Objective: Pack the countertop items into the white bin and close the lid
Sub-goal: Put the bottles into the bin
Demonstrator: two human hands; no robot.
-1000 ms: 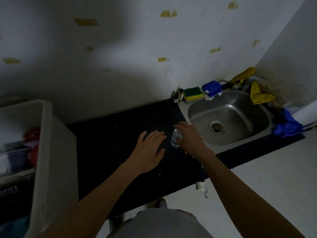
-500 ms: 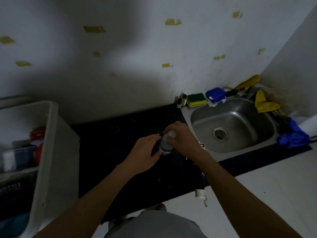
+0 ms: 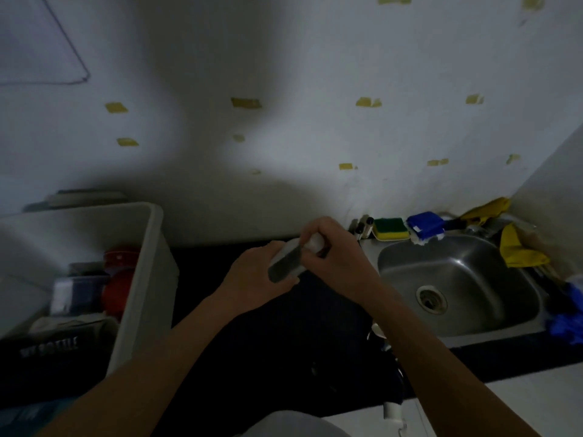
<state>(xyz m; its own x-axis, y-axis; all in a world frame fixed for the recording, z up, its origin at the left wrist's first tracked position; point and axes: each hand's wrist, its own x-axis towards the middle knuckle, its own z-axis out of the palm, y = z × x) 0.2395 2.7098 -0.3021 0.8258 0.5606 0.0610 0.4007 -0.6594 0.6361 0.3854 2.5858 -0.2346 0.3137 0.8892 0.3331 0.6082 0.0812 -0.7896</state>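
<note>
A small clear bottle [image 3: 285, 263] with a white cap is held tilted above the black countertop [image 3: 268, 342]. My left hand [image 3: 255, 279] holds its body from below. My right hand [image 3: 334, 257] grips the capped end, fingers curled round it. The white bin [image 3: 148, 272] stands open at the left. It holds red containers [image 3: 121, 272], a lidded box [image 3: 75, 291] and a dark bottle [image 3: 50, 345]. Both hands are to the right of the bin, level with its rim.
A steel sink [image 3: 457, 288] lies to the right. A green-and-yellow sponge [image 3: 389, 228], a blue scrubber [image 3: 424, 225], yellow gloves [image 3: 517, 250] and a blue cloth [image 3: 568, 316] sit round its edge. The white wall rises behind the counter.
My right hand picked the bottle up off the countertop beside the sink. My left hand closed under it, and both hands lifted it. The view tilted up.
</note>
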